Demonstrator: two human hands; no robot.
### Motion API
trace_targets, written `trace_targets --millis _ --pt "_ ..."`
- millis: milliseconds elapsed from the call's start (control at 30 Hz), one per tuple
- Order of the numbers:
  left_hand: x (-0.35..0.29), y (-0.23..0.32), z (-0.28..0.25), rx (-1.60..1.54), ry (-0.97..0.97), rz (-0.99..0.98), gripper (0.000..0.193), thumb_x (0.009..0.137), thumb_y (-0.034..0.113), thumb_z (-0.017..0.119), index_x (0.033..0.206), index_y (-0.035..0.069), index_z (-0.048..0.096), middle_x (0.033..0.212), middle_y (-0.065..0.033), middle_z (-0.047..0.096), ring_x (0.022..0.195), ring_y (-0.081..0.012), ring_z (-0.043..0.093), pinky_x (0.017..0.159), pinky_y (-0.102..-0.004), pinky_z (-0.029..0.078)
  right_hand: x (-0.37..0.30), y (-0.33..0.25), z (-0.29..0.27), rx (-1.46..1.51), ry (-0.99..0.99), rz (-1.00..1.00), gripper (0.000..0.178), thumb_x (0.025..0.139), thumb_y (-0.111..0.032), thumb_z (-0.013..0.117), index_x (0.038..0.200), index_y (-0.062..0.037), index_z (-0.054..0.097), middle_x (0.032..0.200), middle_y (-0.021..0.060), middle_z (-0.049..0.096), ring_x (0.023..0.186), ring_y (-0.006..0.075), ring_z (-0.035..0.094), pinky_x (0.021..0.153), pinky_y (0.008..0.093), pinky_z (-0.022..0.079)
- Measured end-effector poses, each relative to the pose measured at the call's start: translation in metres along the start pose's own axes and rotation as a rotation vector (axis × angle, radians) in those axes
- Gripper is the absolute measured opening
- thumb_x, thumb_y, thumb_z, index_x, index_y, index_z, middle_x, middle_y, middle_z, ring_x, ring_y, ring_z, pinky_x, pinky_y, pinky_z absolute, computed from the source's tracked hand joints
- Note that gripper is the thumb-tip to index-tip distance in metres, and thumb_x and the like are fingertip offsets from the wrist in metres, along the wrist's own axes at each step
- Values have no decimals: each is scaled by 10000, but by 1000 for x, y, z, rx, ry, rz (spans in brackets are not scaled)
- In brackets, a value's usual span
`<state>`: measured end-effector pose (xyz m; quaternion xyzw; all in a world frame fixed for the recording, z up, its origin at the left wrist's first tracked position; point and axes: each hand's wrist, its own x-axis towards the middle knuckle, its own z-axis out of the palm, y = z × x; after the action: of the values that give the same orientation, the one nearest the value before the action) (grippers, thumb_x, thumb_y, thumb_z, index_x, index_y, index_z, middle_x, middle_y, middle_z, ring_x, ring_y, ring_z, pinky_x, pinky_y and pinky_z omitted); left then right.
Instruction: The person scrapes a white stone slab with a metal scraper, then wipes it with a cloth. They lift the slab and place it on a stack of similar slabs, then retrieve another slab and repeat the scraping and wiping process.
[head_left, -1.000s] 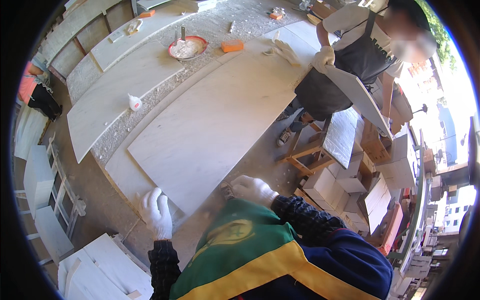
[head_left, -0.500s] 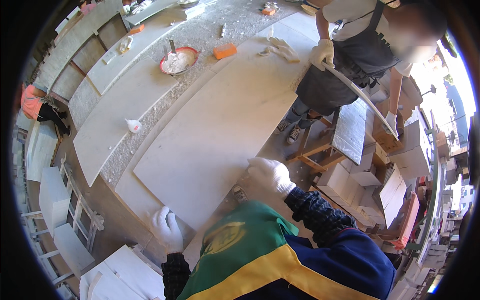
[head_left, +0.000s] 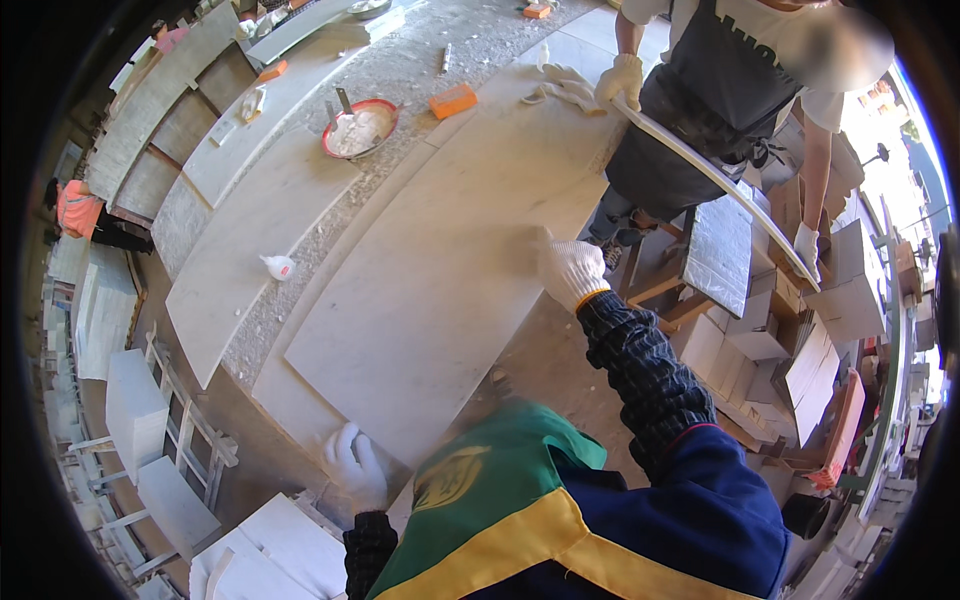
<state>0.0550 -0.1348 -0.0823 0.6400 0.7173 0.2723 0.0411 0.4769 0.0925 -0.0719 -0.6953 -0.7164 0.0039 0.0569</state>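
Note:
A large pale stone slab [head_left: 440, 270] lies flat across the worktop in front of me, on top of another slab [head_left: 283, 385] whose border shows along the left. Beside its near corner is my gloved left hand [head_left: 356, 470], open, fingers slightly bent and apart. My gloved right hand [head_left: 573, 272] is at the slab's right edge. Its fingers are smeared by motion, so whether they hold anything is unclear. Opposite me, a co-worker's gloved hands [head_left: 620, 82] grip a long, thin pale panel [head_left: 715, 175] on edge.
A red-rimmed bowl [head_left: 383, 118] of white paste with tools stands beyond the slab, beside an orange block [head_left: 453, 100]. A white squeeze bottle [head_left: 278, 267] lies on a slab to the left. Empty-looking cardboard boxes [head_left: 845, 275] and a low bench [head_left: 717, 250] are on the right.
My right hand has moved up and forward along the slab's right edge. The left hand stays near the near corner. Opposite, the co-worker's panel has shifted slightly.

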Motion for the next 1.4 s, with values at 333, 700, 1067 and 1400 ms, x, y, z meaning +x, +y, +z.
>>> trace_targets --millis 333,700,1067,1400 --pt "3 4 -4 76 -9 51 216 992 165 652 1182 78 707 1154 -156 655 1123 -363 591 1139 -536 397 8 -18 -10 11 -70 10 392 982 -241 551 1317 -48 614 824 123 764 733 320 754 578 455 573" --pt "-2 7 -3 10 -18 -48 219 998 162 659 1190 71 710 1167 -171 654 1130 -376 587 1045 -516 445 35 -41 2 14 -143 101 294 975 -196 533 1228 -60 593 852 141 770 764 347 762 605 503 561" --pt "4 11 -8 -65 -15 -7 175 956 136 700 1117 69 704 1117 -147 654 1097 -374 585 1028 -536 430 21 -51 -5 185 -84 170 353 997 -255 585 1271 -43 654 1151 159 732 1060 332 708 906 471 554" --pt "9 -23 -36 -450 -174 172 221 905 172 756 1118 122 731 1122 -81 707 1125 -316 621 1203 -559 306 -161 -190 -28 693 -244 121 456 1039 -468 559 1357 -157 660 1166 93 749 1046 260 719 878 349 567"
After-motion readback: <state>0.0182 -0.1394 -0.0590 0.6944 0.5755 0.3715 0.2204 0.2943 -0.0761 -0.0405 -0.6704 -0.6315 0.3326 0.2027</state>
